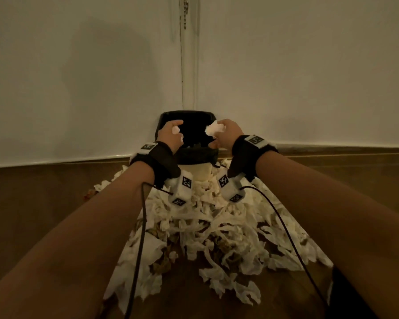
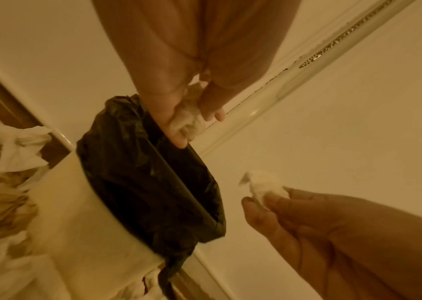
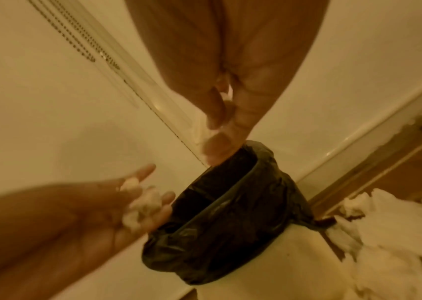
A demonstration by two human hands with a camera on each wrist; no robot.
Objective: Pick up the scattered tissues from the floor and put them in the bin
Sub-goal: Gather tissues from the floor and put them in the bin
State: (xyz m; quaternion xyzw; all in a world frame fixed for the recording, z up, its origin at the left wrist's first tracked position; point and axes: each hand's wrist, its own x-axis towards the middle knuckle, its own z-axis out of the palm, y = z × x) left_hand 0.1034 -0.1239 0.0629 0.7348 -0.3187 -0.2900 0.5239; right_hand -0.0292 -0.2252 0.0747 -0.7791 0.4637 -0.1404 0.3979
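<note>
A cream bin with a black liner (image 1: 187,113) stands in the corner of the room. Both my hands hover over its open mouth. My left hand (image 1: 173,134) holds a small crumpled tissue (image 1: 176,130) between thumb and loosely spread fingers, as the left wrist view shows (image 2: 188,121). My right hand (image 1: 222,132) pinches a larger white tissue wad (image 1: 213,129) at its fingertips, just above the right side of the bin's opening (image 2: 265,184). A thick heap of scattered tissues (image 1: 217,229) covers the floor in front of the bin (image 3: 230,213).
White walls meet right behind the bin, with a pipe and a bead chain (image 1: 185,14) running up the corner. A white skirting edge (image 1: 55,161) runs along the brown floor. Black cables (image 1: 138,238) hang from both wrist bands over the heap.
</note>
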